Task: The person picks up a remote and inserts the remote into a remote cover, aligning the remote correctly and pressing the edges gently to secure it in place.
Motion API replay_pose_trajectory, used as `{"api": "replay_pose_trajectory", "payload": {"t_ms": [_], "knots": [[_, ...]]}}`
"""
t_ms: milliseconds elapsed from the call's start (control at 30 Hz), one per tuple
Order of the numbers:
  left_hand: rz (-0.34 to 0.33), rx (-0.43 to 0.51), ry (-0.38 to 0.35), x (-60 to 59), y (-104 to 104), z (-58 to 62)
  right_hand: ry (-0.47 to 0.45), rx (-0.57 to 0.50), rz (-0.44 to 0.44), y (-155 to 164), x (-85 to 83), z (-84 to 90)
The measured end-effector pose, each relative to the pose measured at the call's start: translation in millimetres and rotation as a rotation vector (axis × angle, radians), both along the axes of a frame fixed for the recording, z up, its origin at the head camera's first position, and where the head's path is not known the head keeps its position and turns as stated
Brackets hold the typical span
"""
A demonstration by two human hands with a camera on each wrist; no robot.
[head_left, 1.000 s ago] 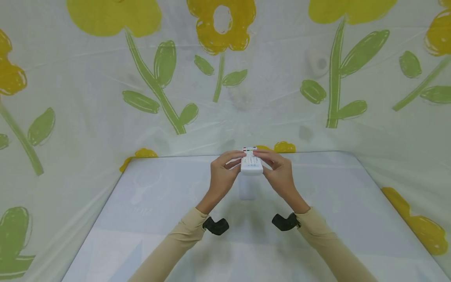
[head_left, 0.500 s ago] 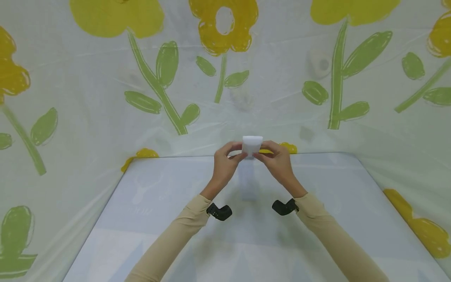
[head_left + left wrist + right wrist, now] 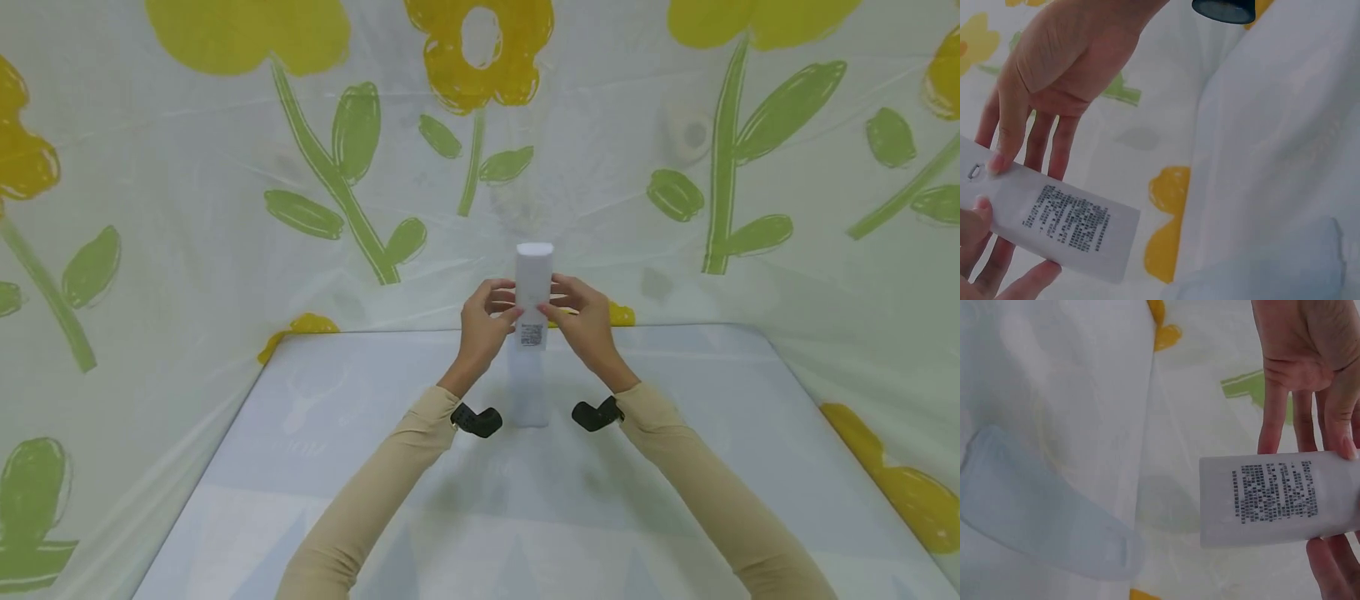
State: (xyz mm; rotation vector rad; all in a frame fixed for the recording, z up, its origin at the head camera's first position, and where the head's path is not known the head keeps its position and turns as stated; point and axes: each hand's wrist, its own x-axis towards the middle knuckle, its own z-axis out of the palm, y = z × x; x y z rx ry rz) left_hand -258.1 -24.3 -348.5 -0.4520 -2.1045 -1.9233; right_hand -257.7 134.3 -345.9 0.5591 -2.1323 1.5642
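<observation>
A white remote control stands upright above the far part of the table, its back turned to the head camera. Printed dark text shows near its lower end in both wrist views. My left hand pinches its left edge, thumb on the back and fingers behind. From the other side my right hand pinches it the same way, thumb on the back. Below it on the table lies a pale, translucent, long narrow cover, seen larger in the right wrist view with a small rectangular mark near its rounded end.
A white table with faint blue patterns spreads under both arms. Close behind its far edge hangs a pale cloth printed with yellow flowers and green leaves. Black devices are strapped at both wrists.
Both hands have risen and turned the remote control from its button side, facing up, to upright with its back toward the head camera. The translucent cover stays on the table.
</observation>
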Motion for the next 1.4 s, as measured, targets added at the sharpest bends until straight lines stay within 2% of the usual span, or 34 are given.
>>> {"api": "replay_pose_trajectory", "payload": {"t_ms": [100,200,333,433,700,900,1200,1400], "knots": [[-0.005,0.023,-0.042,-18.9,-0.2,-12.1,-0.033,0.0,-0.001,-2.3,-6.7,-2.7],[0.019,0.034,-0.07,-36.8,-0.6,-25.4,-0.081,0.011,-0.003,-4.5,-12.6,-5.4],[0.044,0.041,-0.093,-50.3,-0.9,-34.9,-0.105,0.014,-0.005,-5.6,-20.0,-8.9],[0.047,0.046,-0.104,-57.0,-0.9,-39.6,-0.104,0.009,-0.011,-5.4,-27.6,-13.5],[0.021,0.041,-0.116,-72.2,0.7,-45.7,-0.117,-0.043,-0.051,2.4,-71.7,-47.6],[0.049,0.042,-0.127,-86.9,-1.4,-57.6,-0.144,-0.076,-0.064,-5.1,-90.8,-61.6],[0.061,0.084,-0.203,-100.5,6.0,-85.0,-0.177,-0.001,-0.145,-7.2,-102.4,-79.7],[0.108,0.093,-0.254,-103.2,16.7,-92.6,-0.194,0.006,-0.163,-4.5,-104.4,-86.2]]}}
